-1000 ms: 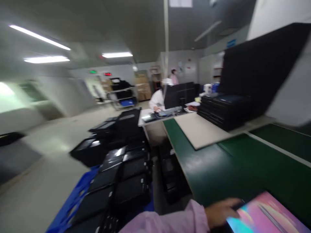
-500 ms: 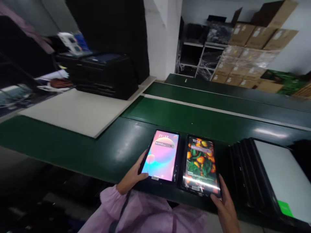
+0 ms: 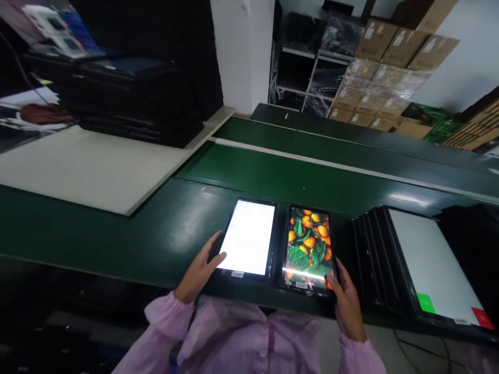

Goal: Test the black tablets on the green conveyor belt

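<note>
Two tablets lie side by side on the green table in front of me. The left tablet (image 3: 248,237) shows a nearly blank white screen. On its lower left edge is my left hand (image 3: 199,267), closed round the side with the thumb over the front. Oranges and green leaves fill the screen of the right tablet (image 3: 310,244). My right hand (image 3: 348,298) grips that tablet's lower right edge, its thumb lying over the corner of the screen. Fingertips of both hands are partly hidden. Each tablet has a small white label on its bottom bezel.
To the right, a leaning row of black tablets (image 3: 374,254) ends in one with a pale screen (image 3: 432,259) and green and red corners. A white board (image 3: 78,169) lies at left, before a black stack (image 3: 128,98). Cardboard boxes (image 3: 378,39) stand behind.
The left tablet's pink and blue lock screen has turned white. The clock and notification have gone from the right tablet's screen. My view has turned slightly right; both hands remain at the tablets.
</note>
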Demonstrator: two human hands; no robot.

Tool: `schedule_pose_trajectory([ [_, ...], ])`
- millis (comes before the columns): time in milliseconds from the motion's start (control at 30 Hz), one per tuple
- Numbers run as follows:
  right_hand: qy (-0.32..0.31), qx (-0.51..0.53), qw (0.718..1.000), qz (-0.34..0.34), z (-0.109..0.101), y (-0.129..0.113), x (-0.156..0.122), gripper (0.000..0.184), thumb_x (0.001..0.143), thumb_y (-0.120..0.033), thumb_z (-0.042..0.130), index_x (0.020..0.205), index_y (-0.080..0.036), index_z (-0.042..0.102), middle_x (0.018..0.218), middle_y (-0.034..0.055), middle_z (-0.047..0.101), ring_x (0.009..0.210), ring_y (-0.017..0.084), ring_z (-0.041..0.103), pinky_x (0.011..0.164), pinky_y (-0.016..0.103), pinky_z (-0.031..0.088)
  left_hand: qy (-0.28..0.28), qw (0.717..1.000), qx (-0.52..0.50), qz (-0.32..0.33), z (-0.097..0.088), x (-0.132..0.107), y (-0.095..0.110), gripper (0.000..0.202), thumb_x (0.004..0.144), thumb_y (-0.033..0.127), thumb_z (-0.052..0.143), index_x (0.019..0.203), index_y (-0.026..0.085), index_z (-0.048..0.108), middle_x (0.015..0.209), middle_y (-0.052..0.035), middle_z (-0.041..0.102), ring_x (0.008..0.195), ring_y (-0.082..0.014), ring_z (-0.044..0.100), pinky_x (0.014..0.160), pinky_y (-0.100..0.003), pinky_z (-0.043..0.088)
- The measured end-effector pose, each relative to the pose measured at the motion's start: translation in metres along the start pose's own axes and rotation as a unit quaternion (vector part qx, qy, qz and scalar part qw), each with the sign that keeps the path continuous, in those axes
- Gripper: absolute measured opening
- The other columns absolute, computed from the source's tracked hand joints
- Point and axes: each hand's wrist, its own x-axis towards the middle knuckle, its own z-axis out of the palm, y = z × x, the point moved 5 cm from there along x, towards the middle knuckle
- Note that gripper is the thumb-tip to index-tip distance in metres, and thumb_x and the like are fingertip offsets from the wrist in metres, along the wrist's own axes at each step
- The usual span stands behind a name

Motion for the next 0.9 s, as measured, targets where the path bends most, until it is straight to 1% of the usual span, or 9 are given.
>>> schedule_pose_trajectory([
  [67,-0.013,-0.02,1.0,-0.002,-0.008,0.012,-0.014,0.078,0.086,-0.056,0.074,0.156,-0.031,0.048,0.162,0.0056,0.049,0.148,0.033,0.046,0.122,0.053,0.041,0.004,1.0,0.012,0.013,0.001,-0.017,-0.005,0.087,0.09,0.056,0.07,0.162,0.02,0.036,0.17,-0.0116,0.035,0.157,-0.0327,0.033,0.131,-0.051,0.025],
  [167,-0.034,-0.042,0.999,0.004,-0.015,0.018,-0.024,0.081,0.087,-0.057,0.073,0.159,-0.032,0.044,0.165,0.0049,0.044,0.152,0.034,0.041,0.124,0.056,0.036,-0.002,0.999,0.03,0.034,0.003,-0.031,-0.007,0.089,0.09,0.053,0.072,0.164,0.022,0.033,0.171,-0.0097,0.033,0.159,-0.0323,0.027,0.132,-0.051,0.024],
  [300,-0.045,-0.055,0.997,0.034,-0.014,0.011,-0.026,0.088,0.085,-0.056,0.078,0.161,-0.036,0.039,0.169,0.0021,0.037,0.156,0.033,0.032,0.129,0.057,0.025,-0.025,0.997,0.046,0.053,0.004,-0.033,-0.007,0.096,0.087,0.05,0.076,0.166,0.024,0.028,0.172,-0.0105,0.031,0.158,-0.0337,0.028,0.131,-0.052,0.025],
  [400,-0.041,-0.071,0.996,0.046,-0.011,0.006,-0.027,0.093,0.082,-0.057,0.08,0.162,-0.037,0.036,0.17,0.0008,0.034,0.157,0.033,0.029,0.13,0.054,0.022,-0.022,0.996,0.062,0.059,0.004,-0.032,-0.008,0.097,0.088,0.049,0.076,0.167,0.024,0.026,0.172,-0.0112,0.03,0.157,-0.035,0.03,0.13,-0.054,0.024],
  [500,-0.041,-0.08,0.995,0.051,-0.011,0.007,-0.029,0.096,0.081,-0.058,0.08,0.162,-0.036,0.035,0.171,0.0013,0.034,0.157,0.034,0.029,0.13,0.054,0.023,-0.02,0.996,0.069,0.049,0.004,-0.032,-0.009,0.096,0.089,0.049,0.074,0.167,0.025,0.023,0.172,-0.0111,0.029,0.157,-0.0344,0.031,0.13,-0.054,0.026],
  [567,-0.037,-0.076,0.995,0.057,-0.01,0.007,-0.03,0.097,0.08,-0.059,0.08,0.162,-0.036,0.035,0.171,0.0015,0.034,0.157,0.035,0.029,0.129,0.055,0.024,-0.022,0.995,0.075,0.057,0.005,-0.032,-0.008,0.096,0.089,0.049,0.074,0.167,0.024,0.023,0.172,-0.0114,0.029,0.158,-0.0339,0.029,0.13,-0.053,0.025],
  [667,-0.026,-0.07,0.992,0.098,-0.008,0.002,-0.028,0.1,0.076,-0.062,0.082,0.162,-0.038,0.035,0.17,0.0022,0.036,0.155,0.037,0.032,0.127,0.057,0.028,-0.013,0.992,0.101,0.07,0.005,-0.029,-0.003,0.094,0.088,0.049,0.074,0.166,0.022,0.027,0.172,-0.013,0.029,0.159,-0.0342,0.027,0.131,-0.052,0.025],
  [767,-0.017,-0.089,0.986,0.143,-0.001,-0.011,-0.02,0.104,0.072,-0.067,0.082,0.161,-0.039,0.036,0.165,0.0039,0.043,0.148,0.04,0.044,0.123,0.058,0.035,0.008,0.989,0.136,0.059,0.006,-0.022,0.002,0.09,0.09,0.048,0.072,0.164,0.019,0.03,0.17,-0.0154,0.031,0.158,-0.0344,0.029,0.13,-0.052,0.027],
  [900,0.008,-0.173,0.977,0.122,0.011,-0.037,-0.009,0.105,0.071,-0.073,0.078,0.161,-0.035,0.038,0.159,0.0062,0.052,0.14,0.041,0.052,0.12,0.058,0.04,0.052,0.986,0.151,0.05,0.01,-0.01,0.008,0.083,0.091,0.046,0.069,0.162,0.02,0.034,0.165,-0.017,0.037,0.154,-0.0339,0.035,0.127,-0.051,0.032],
])
